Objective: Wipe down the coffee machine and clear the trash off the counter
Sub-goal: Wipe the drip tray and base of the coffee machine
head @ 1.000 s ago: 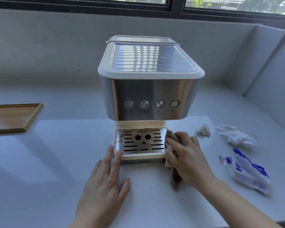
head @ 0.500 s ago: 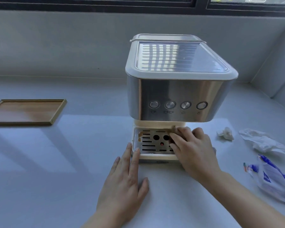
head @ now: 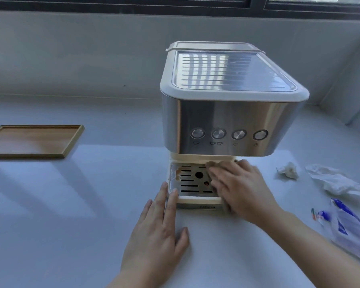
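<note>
A steel and cream coffee machine stands on the white counter. Its slotted drip tray shows a brown stain at the left edge. My right hand lies over the right half of the tray, pressing a brownish cloth of which only a corner shows past the fingertips. My left hand rests flat on the counter, fingers touching the tray's front left corner. Trash lies to the right: a small crumpled tissue, a larger crumpled white paper and a blue and white wrapper.
A shallow wooden tray sits at the left of the counter. A grey wall runs behind the machine under a dark window frame, and a side wall closes the counter at the far right.
My right hand slid the cloth from the tray's right side leftward over the grate. The left hand kept its place. The camera turned left, so everything shifted right in view.
</note>
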Demonstrator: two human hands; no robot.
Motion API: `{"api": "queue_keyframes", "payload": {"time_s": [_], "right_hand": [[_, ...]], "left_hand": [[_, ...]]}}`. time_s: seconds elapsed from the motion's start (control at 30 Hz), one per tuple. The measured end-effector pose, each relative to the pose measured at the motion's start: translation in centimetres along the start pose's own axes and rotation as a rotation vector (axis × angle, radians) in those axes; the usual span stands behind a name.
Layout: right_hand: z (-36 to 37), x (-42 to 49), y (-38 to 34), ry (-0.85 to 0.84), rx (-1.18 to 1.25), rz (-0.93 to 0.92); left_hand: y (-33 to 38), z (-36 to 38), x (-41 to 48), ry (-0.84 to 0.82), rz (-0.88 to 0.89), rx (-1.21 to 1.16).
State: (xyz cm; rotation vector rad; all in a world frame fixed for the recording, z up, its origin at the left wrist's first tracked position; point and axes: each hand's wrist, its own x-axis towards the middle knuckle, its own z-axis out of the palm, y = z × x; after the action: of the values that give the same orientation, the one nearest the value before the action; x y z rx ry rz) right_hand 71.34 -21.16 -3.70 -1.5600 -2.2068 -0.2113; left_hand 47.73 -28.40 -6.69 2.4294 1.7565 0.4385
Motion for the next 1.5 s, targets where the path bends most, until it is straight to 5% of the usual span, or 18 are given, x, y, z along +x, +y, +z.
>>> {"api": "queue_keyframes", "payload": {"time_s": [0.1,0.23,0.5,0.67,0.87,1.0,1.1,1.2,1.37,1.5], "right_hand": [[0.3,1.0,0.0,0.002,0.038,0.173],[1.2,1.4,-2.5,-0.083,0.054,-0.038],[0.5,-0.5,-1.9,0.083,-0.024,0.226],[0.4,2.4,-2.8,-0.127,0.065,0.136],[-0.3,-2.4,-3.0,0.060,0.130,0.139],[-0.1,1.1,-4.7,-0.100,0.176,-0.048],[0.1,2.2,-4.4,-0.167,0.091,0.003],[0.0,-0.9,-3.4,-0.055,0.075,0.022],[-1.0,-1.4,-1.5,-0.016,0.104,0.272],[-0.6,-0.5,-5.3,-0.171,0.165,-0.026]], "left_hand": [[0.1,-0.2,0.0,-0.006,0.002,0.000],[0.0,-0.1,0.1,0.003,0.012,0.002],[-0.2,0.4,0.1,0.026,0.021,-0.002],[-0.2,0.2,-0.1,0.020,0.031,-0.007],[-0.2,0.4,0.0,0.005,0.019,-0.013],[-0.3,0.5,0.0,0.003,0.028,-0.008],[-0.3,0.4,0.0,0.015,0.035,-0.005],[-0.4,0.5,-0.1,0.018,0.035,-0.030],[-0.2,0.4,0.1,0.020,0.017,-0.035],[-0.3,0.1,0.1,0.032,0.035,-0.037]]}}
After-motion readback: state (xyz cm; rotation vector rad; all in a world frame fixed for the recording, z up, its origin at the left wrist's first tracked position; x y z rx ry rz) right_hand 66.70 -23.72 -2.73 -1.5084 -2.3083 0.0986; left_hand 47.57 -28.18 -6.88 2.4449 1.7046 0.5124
